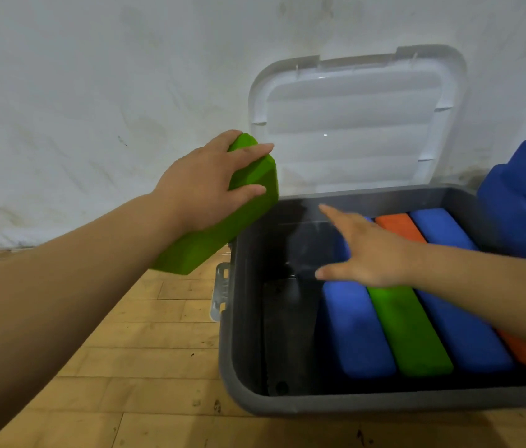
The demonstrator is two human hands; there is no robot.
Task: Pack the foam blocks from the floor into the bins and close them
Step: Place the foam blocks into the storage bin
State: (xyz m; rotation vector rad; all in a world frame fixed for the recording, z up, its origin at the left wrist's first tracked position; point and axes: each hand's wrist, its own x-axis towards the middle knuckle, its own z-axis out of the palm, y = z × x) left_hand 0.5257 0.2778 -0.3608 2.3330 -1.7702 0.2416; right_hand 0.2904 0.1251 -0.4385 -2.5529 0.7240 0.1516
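- Left hand (203, 185) grasps a green rectangular foam block (223, 218) left of the grey plastic bin (242, 318).
- Right hand (365, 250), fingers spread and released, hovers over packed blocks.

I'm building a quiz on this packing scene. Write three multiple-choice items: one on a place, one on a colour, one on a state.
1. Where is the held green block relative to the bin?
A) lying flat inside it
B) in the air at its left wall
C) on the floor in front of it

2. What colour is the block between the two near-row blue blocks?
A) orange
B) yellow
C) green

3. How is the lid?
A) open, standing up
B) shut
C) taken off

Answers:
1 B: the left hand grips it at the bin's left edge.
2 C: the near-row green block lies between them.
3 A: it stands up behind the bin.
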